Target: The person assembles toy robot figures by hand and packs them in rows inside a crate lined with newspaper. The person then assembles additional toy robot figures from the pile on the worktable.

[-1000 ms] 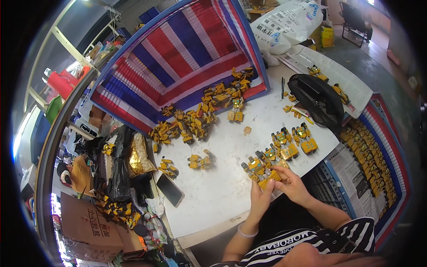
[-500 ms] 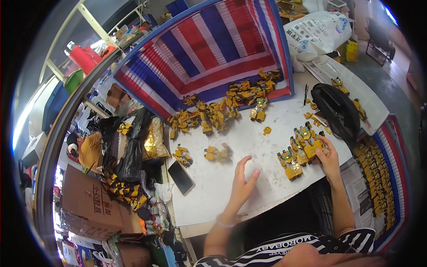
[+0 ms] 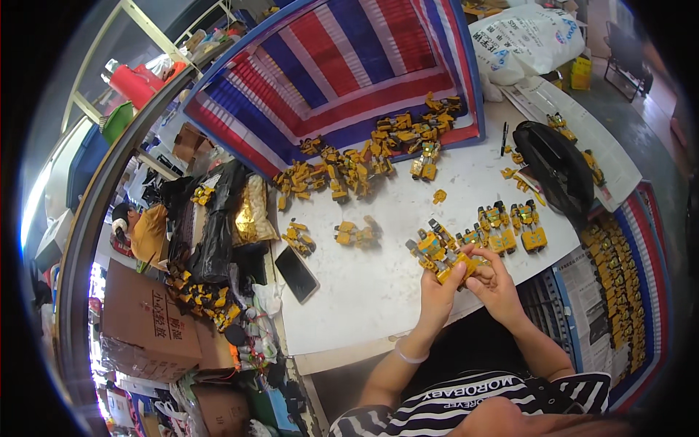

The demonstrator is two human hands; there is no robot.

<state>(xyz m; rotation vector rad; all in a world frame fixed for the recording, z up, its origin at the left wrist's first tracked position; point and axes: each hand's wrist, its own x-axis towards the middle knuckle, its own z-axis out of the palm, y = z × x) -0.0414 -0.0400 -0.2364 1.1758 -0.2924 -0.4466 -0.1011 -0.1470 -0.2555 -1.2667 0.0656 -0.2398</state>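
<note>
Above the near edge of the white table, both hands are closed on a yellow toy robot (image 3: 435, 251) with dark and greyish parts. My left hand (image 3: 438, 291) grips its near left side, thumb pressed against it. My right hand (image 3: 495, 286) wraps its fingers round the near right end. Just beyond my right hand, other yellow toy robots lie on the table, among them one toy robot (image 3: 498, 229) and a second toy robot (image 3: 529, 227). A small yellow piece (image 3: 439, 196) lies farther back. My fingers hide part of the held toy.
A striped, blue-rimmed bin (image 3: 477, 87) lies tipped at the back, yellow toys spilling from it. A phone (image 3: 297, 275) rests on the left. At right are a black bag (image 3: 551, 175), a pen (image 3: 504, 138) and a lower striped bin (image 3: 659, 291) with rows of toys.
My left hand has moved right and closed on the toy robot. My right hand has moved left, bringing the toy nearer me, away from the row of toys.
</note>
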